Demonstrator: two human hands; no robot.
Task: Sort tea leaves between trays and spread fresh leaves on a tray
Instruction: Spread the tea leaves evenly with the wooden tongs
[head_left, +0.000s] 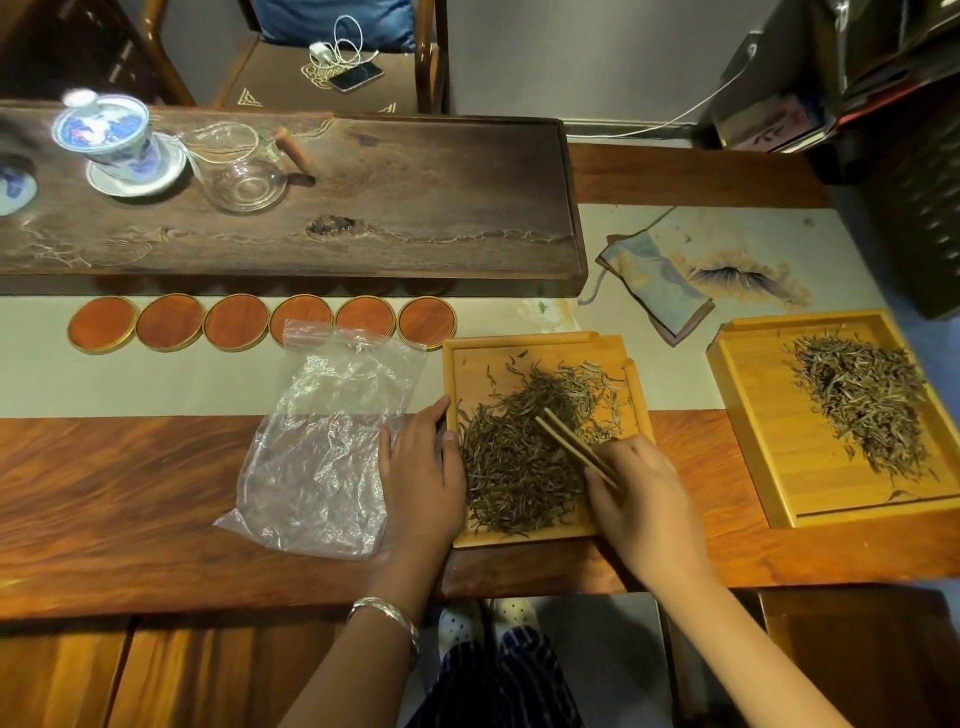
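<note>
A small bamboo tray (540, 345) sits at the table's front, with a heap of dry tea leaves (519, 462) spread over it. My right hand (641, 499) grips wooden tweezers (574, 444) whose tips lie in the leaves. My left hand (423, 467) rests flat against the tray's left edge, fingers straight, partly on an empty clear plastic bag (324, 441). To the right, a second bamboo tray (753, 415) holds another pile of tea leaves (862, 400).
A row of several round wooden coasters (236, 322) lies behind the bag. The dark tea board (415, 208) carries a lidded porcelain cup (111, 135) and a glass pitcher (241, 166). A folded cloth (652, 283) lies between the trays. A dark bin (919, 208) stands far right.
</note>
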